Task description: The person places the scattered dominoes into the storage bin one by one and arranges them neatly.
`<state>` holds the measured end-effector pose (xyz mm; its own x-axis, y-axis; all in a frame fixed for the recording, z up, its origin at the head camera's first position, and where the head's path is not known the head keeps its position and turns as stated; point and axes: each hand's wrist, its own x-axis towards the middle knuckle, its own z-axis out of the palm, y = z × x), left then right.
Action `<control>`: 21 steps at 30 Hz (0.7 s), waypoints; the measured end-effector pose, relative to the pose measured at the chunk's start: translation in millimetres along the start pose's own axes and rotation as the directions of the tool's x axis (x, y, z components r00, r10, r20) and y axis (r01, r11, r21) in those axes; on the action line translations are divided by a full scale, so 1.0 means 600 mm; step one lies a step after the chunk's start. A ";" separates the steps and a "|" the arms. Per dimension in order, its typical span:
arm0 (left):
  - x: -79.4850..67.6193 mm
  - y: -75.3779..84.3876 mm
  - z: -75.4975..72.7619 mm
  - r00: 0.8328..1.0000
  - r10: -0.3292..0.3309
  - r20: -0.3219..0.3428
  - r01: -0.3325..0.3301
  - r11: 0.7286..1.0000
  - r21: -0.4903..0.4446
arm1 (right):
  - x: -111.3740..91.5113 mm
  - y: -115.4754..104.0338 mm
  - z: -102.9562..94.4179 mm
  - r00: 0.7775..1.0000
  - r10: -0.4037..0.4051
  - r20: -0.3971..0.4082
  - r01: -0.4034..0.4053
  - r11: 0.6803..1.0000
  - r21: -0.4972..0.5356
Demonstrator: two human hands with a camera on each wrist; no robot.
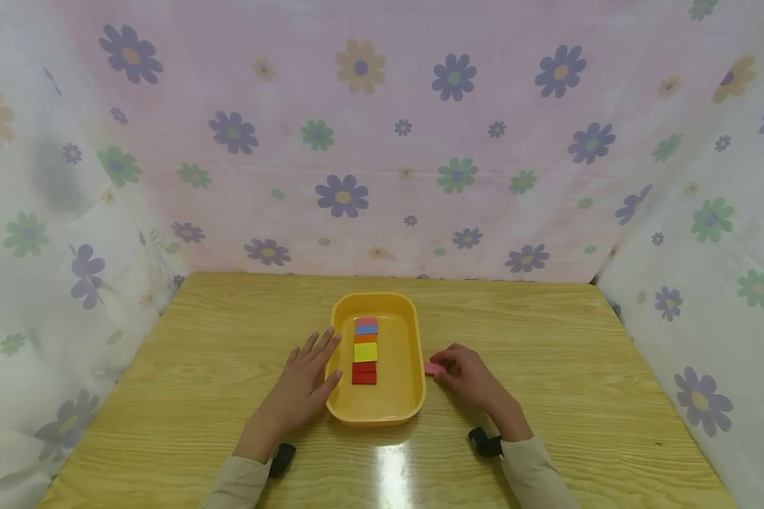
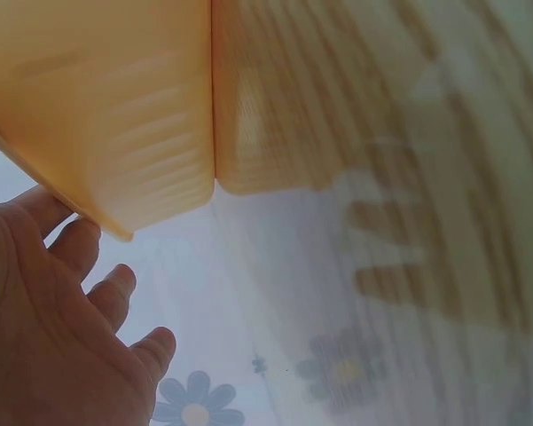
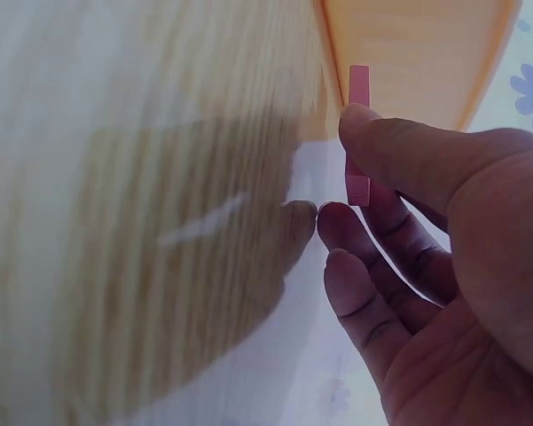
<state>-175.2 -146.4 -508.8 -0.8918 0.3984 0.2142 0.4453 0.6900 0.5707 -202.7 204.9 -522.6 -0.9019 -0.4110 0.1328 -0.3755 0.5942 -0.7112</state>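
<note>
A yellow plastic tray (image 1: 400, 406) stands on the table in front of me. Inside it, towards the left, lies a column of flat coloured blocks: pink, blue, orange, a yellow block (image 1: 366, 352) and red ones at the near end. My left hand (image 1: 305, 378) rests at the tray's left rim with its fingers stretched out; the left wrist view shows the fingers against the tray's outer wall. Just outside the right wall, my right hand (image 1: 470, 375) pinches a small pink block (image 3: 359, 89) between thumb and fingers, low over the tabletop.
The wood-grain table (image 1: 242, 311) is glossy and reflects the hands and tray. A flowered curtain (image 1: 388, 141) hangs along the back and both sides. Each wrist wears a small black camera (image 1: 484, 443).
</note>
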 end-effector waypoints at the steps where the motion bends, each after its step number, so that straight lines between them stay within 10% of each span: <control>1: 0.000 0.001 0.000 1.000 0.000 0.001 0.000 1.000 -0.003 | -0.002 -0.001 0.000 1.000 0.003 -0.002 -0.003 1.000 -0.006; 14: 0.001 0.000 0.003 1.000 0.004 -0.001 -0.004 1.000 0.012 | -0.035 -0.035 -0.002 0.987 0.067 -0.147 -0.056 0.996 0.074; 21: 0.000 -0.001 0.000 1.000 0.002 0.008 -0.002 1.000 0.005 | -0.050 -0.043 0.015 0.934 0.117 -0.337 -0.026 0.965 0.261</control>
<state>-175.7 -146.6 -509.0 -0.8905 0.4045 0.2084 0.4471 0.6922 0.5665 -163.9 195.9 -514.3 -0.9583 -0.0815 0.2740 -0.2831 0.4037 -0.8700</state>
